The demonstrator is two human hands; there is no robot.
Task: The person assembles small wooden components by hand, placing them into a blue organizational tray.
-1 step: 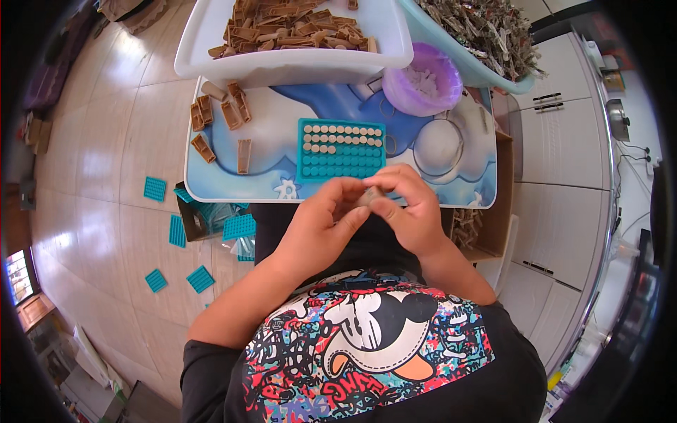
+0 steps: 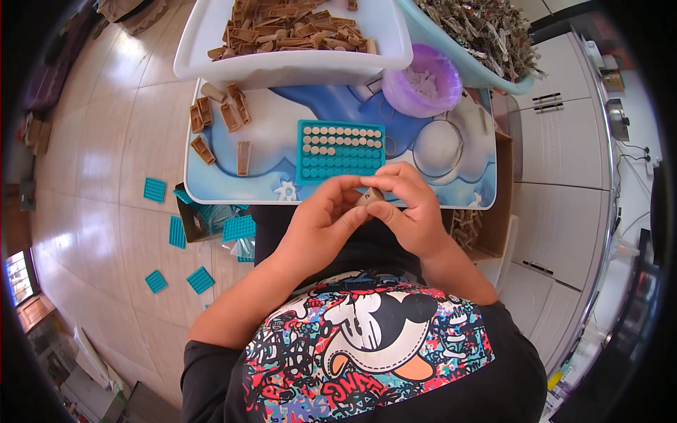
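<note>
My left hand (image 2: 326, 215) and my right hand (image 2: 409, 213) meet at the table's near edge. Between their thumbs and fingers they pinch a small brown piece (image 2: 369, 198), much of it hidden by the fingertips. Just beyond my hands lies a teal grid tray (image 2: 300, 151). Round beige pellets fill its two far rows and the left part of the third; the nearer cells show bare teal. At the table's left, several hollow tapered brown plastic pieces (image 2: 244, 156) lie loose.
A white tub (image 2: 296, 69) of brown pieces stands at the back, beside a purple-lined bowl (image 2: 422, 95) and a light blue basin (image 2: 522, 87) of dry scraps. Teal trays (image 2: 200, 280) lie on the floor at left, near an open box (image 2: 190, 218). Cabinets (image 2: 560, 144) line the right.
The brown piece has turned slightly between my fingers, so more of its surface shows. My right fingers have shifted a little; the table's things stay put.
</note>
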